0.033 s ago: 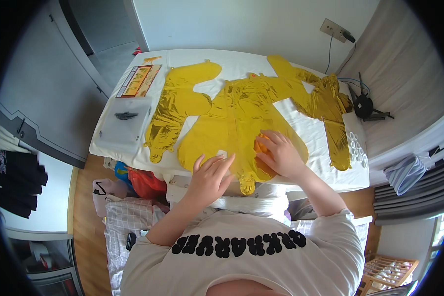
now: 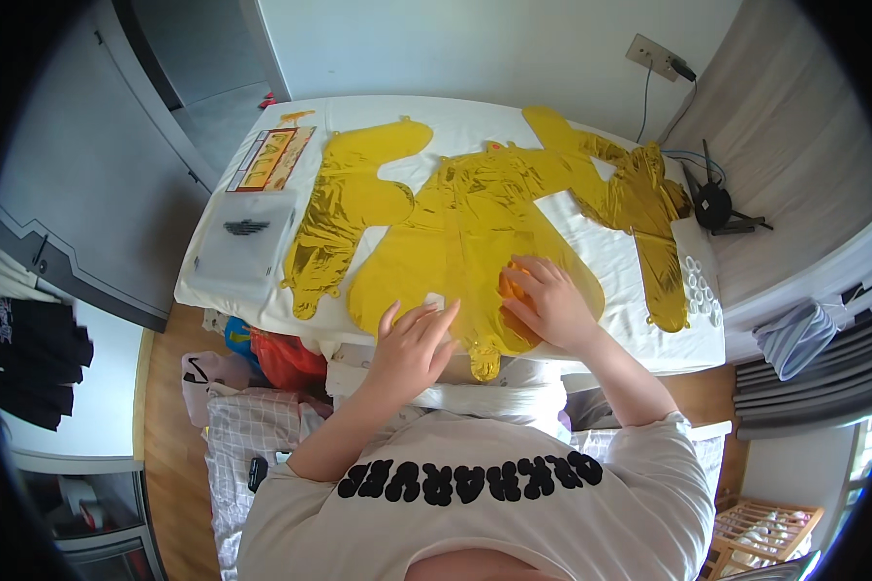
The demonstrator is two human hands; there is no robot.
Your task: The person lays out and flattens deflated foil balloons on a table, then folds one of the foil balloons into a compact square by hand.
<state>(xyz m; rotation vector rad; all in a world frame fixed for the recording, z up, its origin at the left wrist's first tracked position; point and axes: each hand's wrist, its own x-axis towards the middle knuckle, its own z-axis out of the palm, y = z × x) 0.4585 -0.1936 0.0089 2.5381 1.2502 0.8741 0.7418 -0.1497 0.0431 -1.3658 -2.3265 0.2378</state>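
Observation:
Large flat gold foil balloons (image 2: 407,266) lie spread over a table with a white cloth. My left hand (image 2: 412,349) is open at the near edge of the middle balloon, fingers apart. Just past its fingertips is a small white patch (image 2: 436,301). My right hand (image 2: 549,300) rests on the same balloon, palm down with the fingers stretched out and holding nothing visible. An orange area (image 2: 511,288) shows beside its fingers; I cannot tell whether it is a reflection or a separate thing. Between my hands, a narrow gold tab (image 2: 485,364) hangs over the table edge.
At the left of the table lie a translucent case (image 2: 245,242) and a printed card pack (image 2: 273,160). Several clear rings (image 2: 700,290) sit at the right edge. A black device with antennas (image 2: 715,206) is at the far right, below a wall socket (image 2: 653,58).

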